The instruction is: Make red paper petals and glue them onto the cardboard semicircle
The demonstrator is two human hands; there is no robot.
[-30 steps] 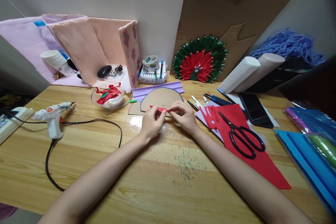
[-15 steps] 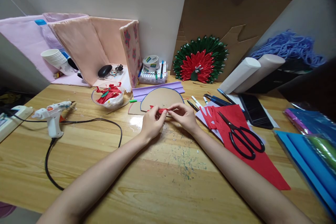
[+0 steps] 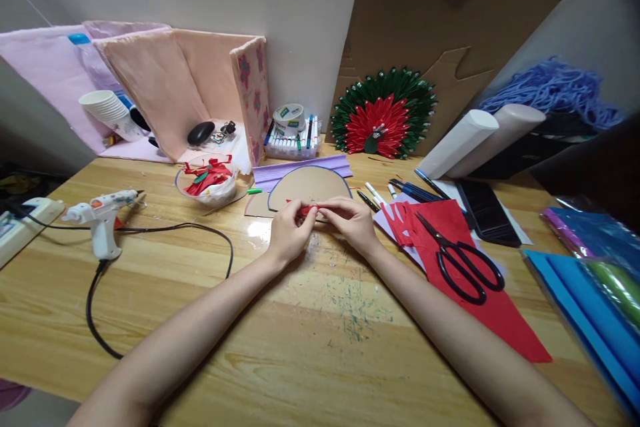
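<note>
Both hands meet at the middle of the table, pinching one small piece of red crepe paper (image 3: 306,211) between thumbs and fingertips. My left hand (image 3: 291,230) grips its left part, and a pointed red tip pokes out above the fingers. At the right end my right hand (image 3: 354,221) is closed on the same piece; most of it is hidden by the fingers. Just behind the hands lies a rounded cardboard shape (image 3: 310,185) with a blue outline. Black-handled scissors (image 3: 457,257) rest on a cut sheet of red crepe paper (image 3: 510,323) to the right.
A white glue gun (image 3: 103,223) stands at the left, its black cord looping across the table. Behind are a plastic bowl (image 3: 220,197) of red scraps, a marker box (image 3: 293,148) and a red-green peacock craft (image 3: 383,117) against cardboard. Blue packets (image 3: 585,307) lie far right.
The fingers have shifted very slightly on the red paper, and less of its left tip shows now. Everything else stays in place apart from a small camera shift.
</note>
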